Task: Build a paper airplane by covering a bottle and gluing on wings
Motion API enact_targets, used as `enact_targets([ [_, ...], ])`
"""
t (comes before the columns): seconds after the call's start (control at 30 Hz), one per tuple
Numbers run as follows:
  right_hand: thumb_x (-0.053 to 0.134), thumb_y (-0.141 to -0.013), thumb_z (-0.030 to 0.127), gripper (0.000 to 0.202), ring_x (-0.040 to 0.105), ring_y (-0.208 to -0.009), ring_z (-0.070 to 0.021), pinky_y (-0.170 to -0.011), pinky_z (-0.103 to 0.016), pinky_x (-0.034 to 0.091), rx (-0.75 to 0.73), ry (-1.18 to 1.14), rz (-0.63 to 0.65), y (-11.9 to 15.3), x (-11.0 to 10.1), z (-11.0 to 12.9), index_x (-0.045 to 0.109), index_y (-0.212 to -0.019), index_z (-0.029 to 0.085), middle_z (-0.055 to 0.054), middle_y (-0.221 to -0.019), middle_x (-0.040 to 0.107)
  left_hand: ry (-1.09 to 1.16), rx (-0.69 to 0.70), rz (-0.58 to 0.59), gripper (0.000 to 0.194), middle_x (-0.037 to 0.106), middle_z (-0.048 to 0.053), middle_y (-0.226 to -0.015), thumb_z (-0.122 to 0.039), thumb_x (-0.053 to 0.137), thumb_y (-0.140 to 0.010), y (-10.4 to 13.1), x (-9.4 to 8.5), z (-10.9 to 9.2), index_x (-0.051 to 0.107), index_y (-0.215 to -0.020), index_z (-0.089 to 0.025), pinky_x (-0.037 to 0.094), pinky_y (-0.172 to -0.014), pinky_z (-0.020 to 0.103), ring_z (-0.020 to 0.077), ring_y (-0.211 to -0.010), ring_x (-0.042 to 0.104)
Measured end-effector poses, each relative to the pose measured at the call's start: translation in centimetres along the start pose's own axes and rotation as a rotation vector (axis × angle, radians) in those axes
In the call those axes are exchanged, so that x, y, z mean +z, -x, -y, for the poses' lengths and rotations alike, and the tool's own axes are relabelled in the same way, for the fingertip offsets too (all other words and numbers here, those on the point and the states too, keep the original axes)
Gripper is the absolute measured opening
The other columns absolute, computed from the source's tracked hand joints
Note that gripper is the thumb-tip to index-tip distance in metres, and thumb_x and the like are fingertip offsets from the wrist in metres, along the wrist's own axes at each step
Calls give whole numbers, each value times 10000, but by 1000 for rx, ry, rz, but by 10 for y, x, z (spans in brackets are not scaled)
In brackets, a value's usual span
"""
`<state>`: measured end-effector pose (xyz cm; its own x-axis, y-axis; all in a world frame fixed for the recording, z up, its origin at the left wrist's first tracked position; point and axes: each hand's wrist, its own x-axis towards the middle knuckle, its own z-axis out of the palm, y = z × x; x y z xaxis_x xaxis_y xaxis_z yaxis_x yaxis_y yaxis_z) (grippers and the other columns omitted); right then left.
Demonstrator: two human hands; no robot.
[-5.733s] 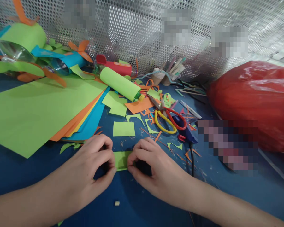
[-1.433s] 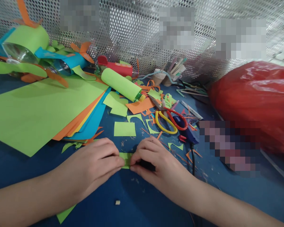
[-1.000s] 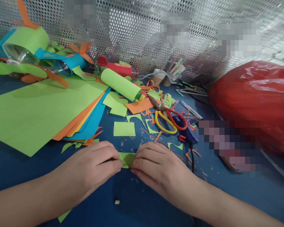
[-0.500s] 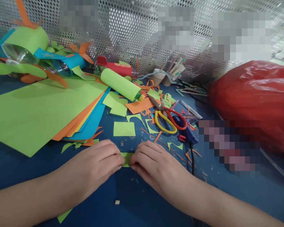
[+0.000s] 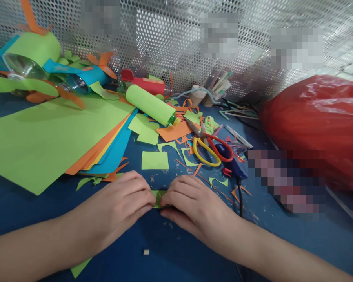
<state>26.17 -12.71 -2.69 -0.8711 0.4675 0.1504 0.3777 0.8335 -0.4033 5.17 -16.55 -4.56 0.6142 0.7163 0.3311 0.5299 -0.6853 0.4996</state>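
Observation:
A small piece of green paper (image 5: 158, 199) shows between my two hands, low over the blue table. My left hand (image 5: 122, 207) is closed, its fingers pinching the paper's left end. At the other end my right hand (image 5: 194, 203) is closed on the same paper, the thumb a little below the fingers. The hands cover both ends, so the paper's full shape is hidden. Just beyond them lies a green paper rectangle (image 5: 155, 160). Scissors (image 5: 210, 147) with one red and one yellow handle rest on scraps to the right.
Coloured paper sheets (image 5: 47, 137) are stacked at left. A green-wrapped bottle (image 5: 151, 105) lies behind, with other paper-covered bottles at the back left. A blue glue gun (image 5: 235, 164) trails a black cord. A large red plastic bag (image 5: 314, 125) stands at right.
My right thumb has shifted slightly down and away from its fingers. Both hands stay at the green paper in nearly the same place.

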Motion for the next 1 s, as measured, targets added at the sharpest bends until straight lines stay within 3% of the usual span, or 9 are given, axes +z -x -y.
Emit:
enact_targets([
  [0.2, 496, -945, 166, 116, 528, -847, -170, -791, -321, 395, 17, -65, -5, -1, 1, -1, 610, -921, 162, -24, -857, 641, 68, -45, 31, 134, 582, 10, -855, -125, 480, -945, 3, -4, 2, 601, -906, -167, 395, -804, 291, 157, -847, 498],
  [0.37, 530, -916, 150, 92, 520, -791, -158, -753, -306, 390, 96, -125, -55, -1, 6, 0, 594, -852, 170, -18, -807, 607, 65, -10, 5, 154, 597, 19, -851, -126, 441, -962, 5, -4, 5, 592, -973, -154, 401, -774, 285, 160, -834, 500],
  [0.53, 608, -850, 93, 115, 503, -741, -134, -728, -267, 396, 172, -197, -130, -4, 7, 3, 572, -778, 175, 14, -742, 558, 60, -35, 72, 212, 581, 29, -862, -135, 398, -975, 5, -5, 6, 607, -972, -167, 399, -724, 295, 171, -827, 494],
  [0.8, 592, -880, 127, 77, 514, -777, -143, -772, -286, 408, 162, -201, -83, -3, 6, 0, 590, -828, 184, 8, -783, 584, 23, -60, 90, 275, 581, 45, -864, -145, 356, -983, 4, -8, 1, 629, -984, -175, 424, -747, 315, 188, -827, 500],
  [1.0, 597, -890, 178, 25, 533, -835, -164, -791, -314, 423, 121, -173, -33, -2, 1, -2, 603, -866, 178, -21, -866, 632, 47, -76, 52, 181, 583, 33, -903, -123, 452, -948, 3, -8, 1, 620, -979, -182, 433, -787, 289, 172, -858, 524],
])
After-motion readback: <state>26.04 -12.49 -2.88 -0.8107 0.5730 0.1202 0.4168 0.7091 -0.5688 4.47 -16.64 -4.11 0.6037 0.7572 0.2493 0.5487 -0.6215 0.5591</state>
